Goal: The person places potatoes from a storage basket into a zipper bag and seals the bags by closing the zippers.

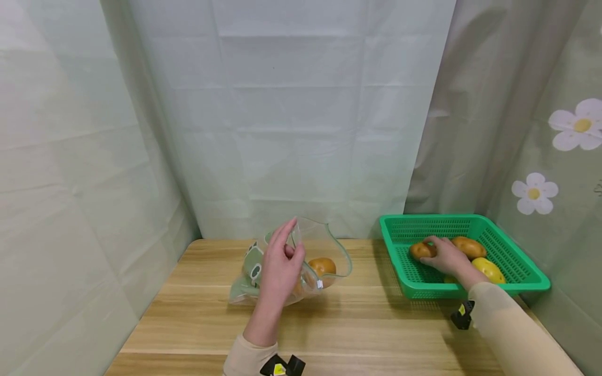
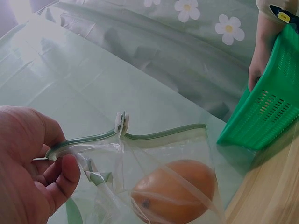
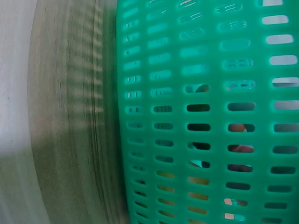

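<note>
The left hand (image 1: pixel 281 263) pinches the sealed edge (image 2: pixel 93 138) of a clear bag (image 1: pixel 253 266), which lies on the bench (image 1: pixel 207 324) with its mouth toward the right. Inside, near the mouth, a brown oval (image 1: pixel 322 266) slants gently up to the right in the left wrist view, its dark-scarred end pointing lower left. In the green basket (image 1: pixel 437 286), the right hand (image 1: pixel 450 257) grips a second brown oval (image 1: pixel 418 251); fingers partly cover it, so its long axis is hard to tell. Nearby, a third brown oval (image 1: pixel 470 247) and a yellow piece (image 1: pixel 490 270) slope lengthwise down rightward.
</note>
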{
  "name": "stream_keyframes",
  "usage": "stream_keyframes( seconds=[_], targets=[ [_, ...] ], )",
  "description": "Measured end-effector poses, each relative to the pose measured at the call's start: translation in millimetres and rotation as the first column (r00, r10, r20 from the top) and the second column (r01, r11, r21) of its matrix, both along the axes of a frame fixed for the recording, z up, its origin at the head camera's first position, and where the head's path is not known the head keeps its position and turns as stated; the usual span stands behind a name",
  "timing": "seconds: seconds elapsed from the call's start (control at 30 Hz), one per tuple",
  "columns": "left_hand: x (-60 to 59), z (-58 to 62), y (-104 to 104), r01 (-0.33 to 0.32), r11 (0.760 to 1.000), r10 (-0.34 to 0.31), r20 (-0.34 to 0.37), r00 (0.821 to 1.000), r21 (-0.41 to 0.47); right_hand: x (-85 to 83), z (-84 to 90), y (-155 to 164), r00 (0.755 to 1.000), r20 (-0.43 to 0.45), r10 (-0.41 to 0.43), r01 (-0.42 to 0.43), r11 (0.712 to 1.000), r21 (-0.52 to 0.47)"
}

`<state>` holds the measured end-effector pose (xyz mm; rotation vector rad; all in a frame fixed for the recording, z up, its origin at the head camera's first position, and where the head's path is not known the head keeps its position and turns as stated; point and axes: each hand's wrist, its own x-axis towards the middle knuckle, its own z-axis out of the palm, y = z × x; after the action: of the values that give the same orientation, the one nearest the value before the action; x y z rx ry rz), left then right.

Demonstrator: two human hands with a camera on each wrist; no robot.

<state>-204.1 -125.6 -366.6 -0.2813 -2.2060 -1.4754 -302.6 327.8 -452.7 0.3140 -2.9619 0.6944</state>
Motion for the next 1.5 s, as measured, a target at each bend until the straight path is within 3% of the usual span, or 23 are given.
stream_keyframes(
  seconds=[0.33, 0.63, 0.87, 1.17, 1.5],
  targets=[
    [1.0, 1.0, 0, 0.0, 1.0, 0.0, 0.003, 1.0, 0.004, 5.0, 16.6, -2, 0.998, -0.065, -0.003, -0.003, 0.995, -0.095],
    [2.3, 2.8, 0, -0.002, 1.0, 0.002, 0.012, 1.0, 0.006, 15.0, 43.7, -20, 0.992, -0.125, -0.02, 0.0, 0.988, -0.156],
    [1.9, 3.8, 0, -0.002, 1.0, 0.002, 0.009, 1.0, 0.007, 32.1, 68.3, -45, 0.983, -0.181, -0.016, -0.019, 0.981, -0.192],
    [1.1, 4.2, 0, -0.004, 1.0, 0.004, 0.002, 1.0, 0.0, 53.3, 96.1, -80, 0.974, -0.222, 0.038, -0.102, 0.953, -0.286],
    [1.9, 3.8, 0, -0.005, 1.0, 0.005, 0.012, 1.0, 0.001, 69.2, 107.1, -121, 0.953, -0.263, 0.148, -0.225, 0.93, -0.291]
  ],
)
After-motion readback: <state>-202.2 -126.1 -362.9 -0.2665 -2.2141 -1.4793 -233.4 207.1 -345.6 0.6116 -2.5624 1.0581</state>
